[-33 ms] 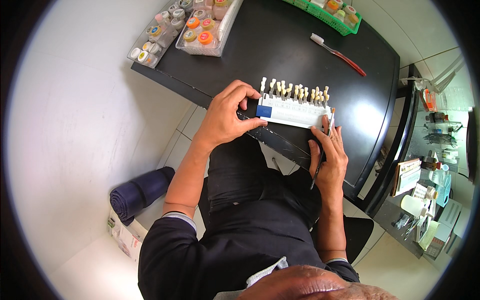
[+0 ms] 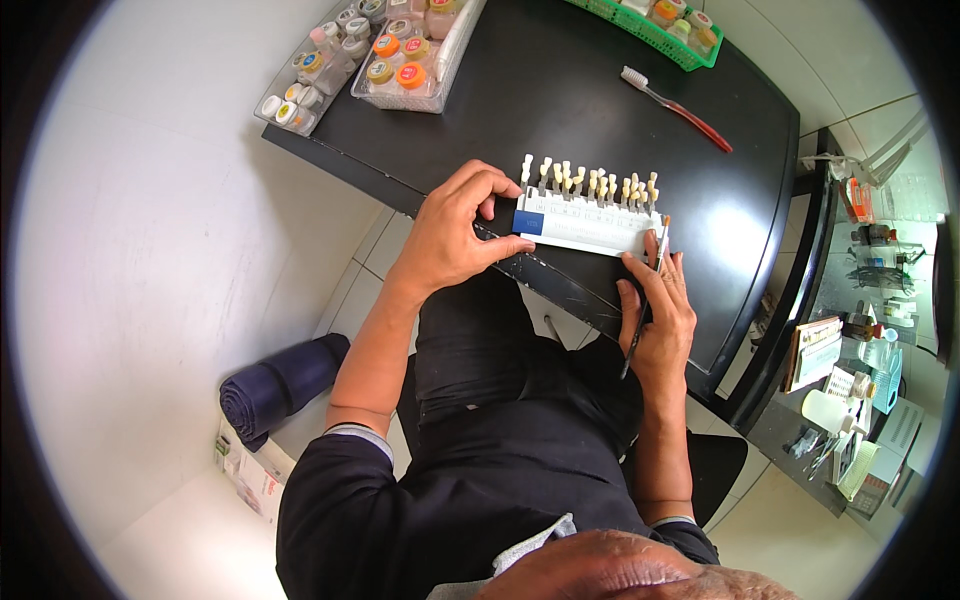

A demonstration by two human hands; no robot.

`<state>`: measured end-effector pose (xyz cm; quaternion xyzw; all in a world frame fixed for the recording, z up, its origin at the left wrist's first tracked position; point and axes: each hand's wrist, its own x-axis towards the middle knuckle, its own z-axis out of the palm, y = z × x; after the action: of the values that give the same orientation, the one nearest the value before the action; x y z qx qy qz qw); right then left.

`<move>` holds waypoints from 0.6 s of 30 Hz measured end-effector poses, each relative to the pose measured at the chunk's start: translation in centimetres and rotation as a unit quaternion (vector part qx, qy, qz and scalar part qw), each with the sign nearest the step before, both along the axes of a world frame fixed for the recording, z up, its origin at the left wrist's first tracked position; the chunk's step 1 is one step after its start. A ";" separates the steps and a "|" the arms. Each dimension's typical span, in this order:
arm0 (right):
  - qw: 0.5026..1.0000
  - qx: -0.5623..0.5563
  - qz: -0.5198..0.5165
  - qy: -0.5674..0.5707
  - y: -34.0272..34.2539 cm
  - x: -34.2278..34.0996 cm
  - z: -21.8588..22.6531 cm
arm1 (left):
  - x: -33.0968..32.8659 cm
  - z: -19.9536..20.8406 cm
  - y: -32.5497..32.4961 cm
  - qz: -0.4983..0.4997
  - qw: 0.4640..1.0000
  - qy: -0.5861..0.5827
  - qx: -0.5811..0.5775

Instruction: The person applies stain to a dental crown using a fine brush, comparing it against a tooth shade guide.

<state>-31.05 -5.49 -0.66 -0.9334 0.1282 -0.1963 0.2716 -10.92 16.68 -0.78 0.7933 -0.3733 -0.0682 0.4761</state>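
A white tooth shade guide (image 2: 590, 228) with a blue patch at its left end lies at the near edge of the black table. Several tooth-shaped tabs (image 2: 602, 186) on grey holders stand in a row along its far side. My left hand (image 2: 466, 228) grips its left end, thumb at the near edge and index finger at the far corner. At the right end, my right hand (image 2: 660, 305) has a slim brush (image 2: 660, 245) in its closed fingers, orange-brown tip pointing away from me. Its fingertips also touch the guide's near right corner.
A red-handled toothbrush (image 2: 685, 113) lies farther back on the black table (image 2: 540, 95). Clear bins (image 2: 440, 100) of lidded jars stand at the far left, a green basket (image 2: 655, 38) of jars at the back. Rightward, a side counter (image 2: 790, 440) carries tools. A dark roll (image 2: 280, 385) rests low at left.
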 end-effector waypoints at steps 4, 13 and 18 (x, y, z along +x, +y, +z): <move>1.000 0.000 0.002 -0.001 -0.1 -0.1 0.1 | 0.0 -0.2 0.0 0.000 1.000 -0.019 -0.009; 1.000 0.001 0.005 -0.010 -0.2 -0.2 -0.1 | 0.1 1.0 -0.5 0.024 0.996 0.088 0.012; 1.000 0.006 0.009 -0.021 -0.2 -0.1 -0.2 | -0.9 0.1 -1.5 0.022 0.992 0.119 -0.032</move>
<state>-31.11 -5.71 -0.87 -0.9285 0.1156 -0.2128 0.2814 -11.79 15.21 -0.69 0.7719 -0.2982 -0.1396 0.5438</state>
